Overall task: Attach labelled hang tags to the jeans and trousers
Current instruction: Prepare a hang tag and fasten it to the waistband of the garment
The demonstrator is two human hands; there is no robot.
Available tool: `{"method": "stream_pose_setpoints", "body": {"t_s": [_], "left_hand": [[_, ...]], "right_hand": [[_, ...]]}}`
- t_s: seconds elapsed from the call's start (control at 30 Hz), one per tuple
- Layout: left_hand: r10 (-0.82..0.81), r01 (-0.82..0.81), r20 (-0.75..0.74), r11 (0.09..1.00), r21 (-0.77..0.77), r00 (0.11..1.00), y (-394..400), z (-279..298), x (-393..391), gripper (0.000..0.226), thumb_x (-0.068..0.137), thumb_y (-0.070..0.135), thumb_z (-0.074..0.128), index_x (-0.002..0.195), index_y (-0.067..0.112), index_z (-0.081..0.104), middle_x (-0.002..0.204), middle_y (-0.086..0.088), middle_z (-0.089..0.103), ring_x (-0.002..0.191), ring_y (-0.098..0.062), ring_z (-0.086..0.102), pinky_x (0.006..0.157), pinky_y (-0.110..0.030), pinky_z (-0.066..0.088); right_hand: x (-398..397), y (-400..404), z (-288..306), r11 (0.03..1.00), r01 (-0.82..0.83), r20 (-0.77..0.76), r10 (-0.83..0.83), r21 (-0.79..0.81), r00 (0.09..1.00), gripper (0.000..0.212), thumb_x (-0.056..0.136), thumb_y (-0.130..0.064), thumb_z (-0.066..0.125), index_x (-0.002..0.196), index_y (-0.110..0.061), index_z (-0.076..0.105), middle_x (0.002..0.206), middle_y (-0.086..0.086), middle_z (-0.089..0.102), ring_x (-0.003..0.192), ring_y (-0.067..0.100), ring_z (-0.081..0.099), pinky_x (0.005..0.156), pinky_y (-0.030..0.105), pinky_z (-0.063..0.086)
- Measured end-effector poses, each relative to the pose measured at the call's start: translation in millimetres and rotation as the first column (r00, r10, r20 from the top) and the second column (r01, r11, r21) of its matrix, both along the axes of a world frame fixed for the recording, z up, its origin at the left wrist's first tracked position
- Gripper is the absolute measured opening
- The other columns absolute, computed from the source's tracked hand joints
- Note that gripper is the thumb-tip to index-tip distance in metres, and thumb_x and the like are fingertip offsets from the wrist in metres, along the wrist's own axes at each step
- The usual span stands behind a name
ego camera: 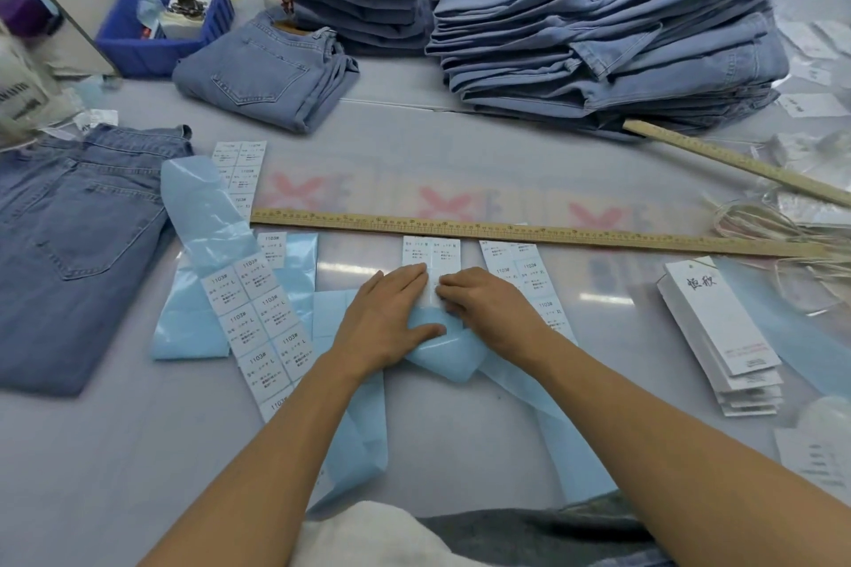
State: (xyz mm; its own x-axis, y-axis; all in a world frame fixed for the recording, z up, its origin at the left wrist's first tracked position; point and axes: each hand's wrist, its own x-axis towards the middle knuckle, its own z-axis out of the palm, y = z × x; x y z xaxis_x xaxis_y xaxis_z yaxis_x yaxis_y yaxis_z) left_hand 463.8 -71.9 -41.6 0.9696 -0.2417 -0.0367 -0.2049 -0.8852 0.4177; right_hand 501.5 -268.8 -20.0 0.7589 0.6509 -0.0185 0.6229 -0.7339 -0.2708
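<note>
Both hands are set on the short white strip of printed size stickers (431, 265) at table centre, just below the long yellow wooden ruler (506, 231). The strip's long axis runs away from the person; its far end almost touches the ruler and its near end is covered by the fingers.

Left hand (391, 318): fingers nearly straight, pressed flat on the strip's left half, thumb laid on the glossy light-blue backing paper (442, 357).

Right hand (488, 304): fingertips curled in at the strip's midline, apparently pinching a sticker edge; the pinch itself cannot be fully confirmed.

Judged step: one sticker is being peeled. The stack of white card hang tags (723, 336) lies well to the right, long axis also pointing away, so the right hand is nearer for the transfer.

Stacks of folded light-blue jeans (608, 41) sit beyond the ruler, well apart from the hands. No tag is seen attached yet.
</note>
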Motion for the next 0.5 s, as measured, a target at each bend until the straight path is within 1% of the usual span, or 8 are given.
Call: {"method": "stream_pose_setpoints", "body": {"t_s": [0.1,0.17,0.23,0.3,0.33,0.37,0.4,0.5], "left_hand": [[0.01,-0.01,0.002,0.999,-0.034,1.0,-0.3,-1.6,-0.8,0.087,0.089,0.063,0.063,0.158,0.02,0.032,0.166,0.009,0.026,0.151,-0.008,0.022,0.126,-0.033,0.012],[0.024,-0.023,0.019,0.997,-0.07,1.0,-0.7,-1.2,-0.7,0.085,0.087,0.061,0.068,0.155,0.02,0.038,0.164,0.008,0.031,0.15,-0.01,0.027,0.126,-0.034,0.017],[0.045,-0.041,0.031,0.991,-0.125,0.998,-1.5,-0.7,-0.8,0.08,0.084,0.056,0.075,0.149,0.018,0.049,0.159,0.005,0.041,0.147,-0.014,0.036,0.123,-0.034,0.024],[0.072,-0.062,0.048,0.981,-0.181,0.996,-2.1,-1.2,-3.3,0.074,0.08,0.049,0.081,0.142,0.015,0.059,0.152,0.002,0.051,0.142,-0.017,0.044,0.12,-0.036,0.032],[0.084,-0.071,0.056,0.975,-0.208,0.995,-2.3,-2.0,-4.9,0.071,0.079,0.047,0.083,0.139,0.014,0.062,0.149,0.001,0.055,0.14,-0.018,0.047,0.119,-0.037,0.034],[0.093,-0.077,0.062,0.971,-0.228,0.994,-2.2,-3.0,-6.2,0.07,0.078,0.044,0.085,0.137,0.014,0.063,0.147,0.0,0.057,0.139,-0.019,0.05,0.118,-0.038,0.036],[0.098,-0.08,0.065,0.968,-0.237,0.993,-2.2,-3.8,-7.2,0.07,0.077,0.043,0.086,0.136,0.014,0.064,0.145,-0.001,0.058,0.138,-0.02,0.051,0.117,-0.039,0.037],[0.102,-0.083,0.068,0.968,-0.238,0.992,-1.9,-3.8,-7.0,0.07,0.076,0.044,0.086,0.136,0.014,0.064,0.144,-0.001,0.06,0.136,-0.02,0.053,0.116,-0.041,0.039]], "right_hand": [[-2.1,-1.2,0.0,1.0,0.005,0.004,-0.005,0.01,1.0,0.019,0.1,-0.02,0.057,0.109,-0.008,0.069,0.114,0.003,0.067,0.111,0.024,0.056,0.081,0.043,0.052],[-1.0,-2.5,1.0,0.999,0.026,-0.036,-0.025,0.022,0.999,0.023,0.096,-0.024,0.063,0.111,-0.008,0.07,0.118,0.004,0.068,0.114,0.025,0.057,0.086,0.043,0.052],[-0.1,-4.3,-1.0,0.998,0.047,-0.058,-0.045,0.039,0.997,0.032,0.093,-0.027,0.068,0.119,-0.008,0.069,0.127,0.006,0.067,0.122,0.026,0.056,0.096,0.041,0.05],[-0.8,-6.3,-3.9,0.994,0.075,-0.073,-0.07,0.079,0.995,0.046,0.094,-0.027,0.07,0.135,-0.009,0.062,0.143,0.007,0.058,0.134,0.025,0.049,0.11,0.034,0.039],[-2.2,-6.7,-4.3,0.991,0.087,-0.081,-0.079,0.098,0.994,0.049,0.095,-0.027,0.07,0.139,-0.009,0.059,0.148,0.006,0.054,0.138,0.024,0.046,0.114,0.031,0.034],[-3.8,-6.9,-4.8,0.99,0.091,-0.081,-0.083,0.11,0.993,0.05,0.095,-0.027,0.069,0.14,-0.01,0.058,0.149,0.005,0.053,0.14,0.023,0.045,0.115,0.03,0.032],[-5.3,-6.8,-5.5,0.989,0.087,-0.073,-0.079,0.118,0.994,0.048,0.095,-0.027,0.069,0.139,-0.01,0.059,0.149,0.005,0.054,0.14,0.024,0.046,0.114,0.032,0.034],[-7.8,-5.7,-5.7,0.988,0.058,-0.018,-0.056,0.141,0.998,0.039,0.094,-0.021,0.071,0.13,-0.007,0.066,0.139,0.01,0.062,0.131,0.03,0.056,0.107,0.042,0.047]]}}
